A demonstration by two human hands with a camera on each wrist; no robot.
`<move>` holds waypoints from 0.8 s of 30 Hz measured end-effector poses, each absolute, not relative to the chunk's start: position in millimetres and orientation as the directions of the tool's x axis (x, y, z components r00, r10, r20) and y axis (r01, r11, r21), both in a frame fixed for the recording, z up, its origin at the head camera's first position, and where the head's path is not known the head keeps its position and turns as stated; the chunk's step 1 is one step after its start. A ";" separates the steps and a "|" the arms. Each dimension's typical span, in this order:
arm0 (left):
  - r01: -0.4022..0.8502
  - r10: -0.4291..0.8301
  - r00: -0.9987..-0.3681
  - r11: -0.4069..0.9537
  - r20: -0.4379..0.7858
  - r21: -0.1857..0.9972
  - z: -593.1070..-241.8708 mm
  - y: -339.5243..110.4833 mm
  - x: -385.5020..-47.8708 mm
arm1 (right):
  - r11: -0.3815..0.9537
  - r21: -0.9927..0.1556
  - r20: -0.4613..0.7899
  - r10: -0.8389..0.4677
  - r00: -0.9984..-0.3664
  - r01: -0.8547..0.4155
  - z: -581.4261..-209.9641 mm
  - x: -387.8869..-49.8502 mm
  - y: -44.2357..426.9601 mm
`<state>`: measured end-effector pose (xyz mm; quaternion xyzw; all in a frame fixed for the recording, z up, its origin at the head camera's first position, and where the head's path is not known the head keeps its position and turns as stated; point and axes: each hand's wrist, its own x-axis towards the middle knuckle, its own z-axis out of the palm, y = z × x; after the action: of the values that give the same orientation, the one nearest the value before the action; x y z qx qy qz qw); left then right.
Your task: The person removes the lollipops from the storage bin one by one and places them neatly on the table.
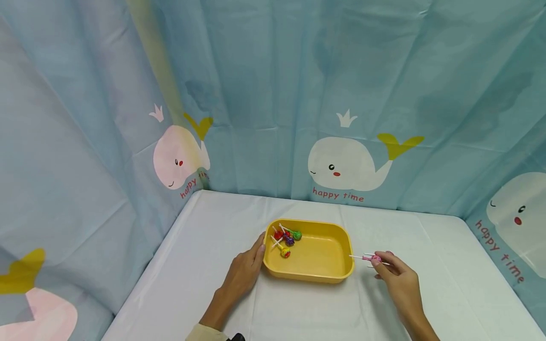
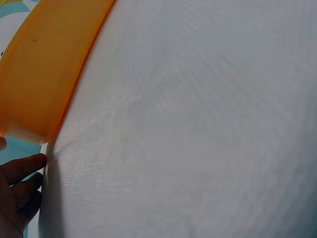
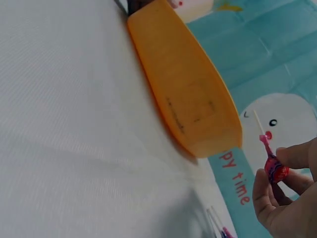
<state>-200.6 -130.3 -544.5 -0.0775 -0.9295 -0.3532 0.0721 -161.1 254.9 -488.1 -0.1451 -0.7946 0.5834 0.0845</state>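
Note:
A yellow plastic tray stands on the white table. At its left end lie several wrapped lollipops, among them a yellow lollipop, a green lollipop and a purple lollipop. My left hand rests against the tray's left outer wall, fingers extended and loosely bent. Just off the tray's right end, my right hand pinches a pink lollipop by its wrapped head between thumb and fingers. Its white stick points left toward the tray rim. Near that hand are more lollipops, mostly hidden, sticks showing.
A white cloth covers the table. Behind and at both sides hangs a blue curtain printed with whales and red lettering. The left sleeve shows at the bottom edge.

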 end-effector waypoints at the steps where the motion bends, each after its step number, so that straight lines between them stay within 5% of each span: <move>1: 0.193 0.092 -0.978 0.739 0.186 0.646 -544.6 -130.1 -200.7 | 0.274 -0.953 -0.032 0.334 -0.942 0.130 -489.1 -160.2 256.6; 24: 0.206 0.098 -0.975 0.735 0.198 0.646 -545.8 -129.7 -201.6 | 0.371 -0.907 -0.043 0.388 -0.921 0.198 -507.6 -144.0 285.5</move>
<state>-201.6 -129.7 -545.8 -0.0819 -0.9284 -0.3545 0.0756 -144.0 285.5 -507.6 -0.1780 -0.8232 0.5317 0.0892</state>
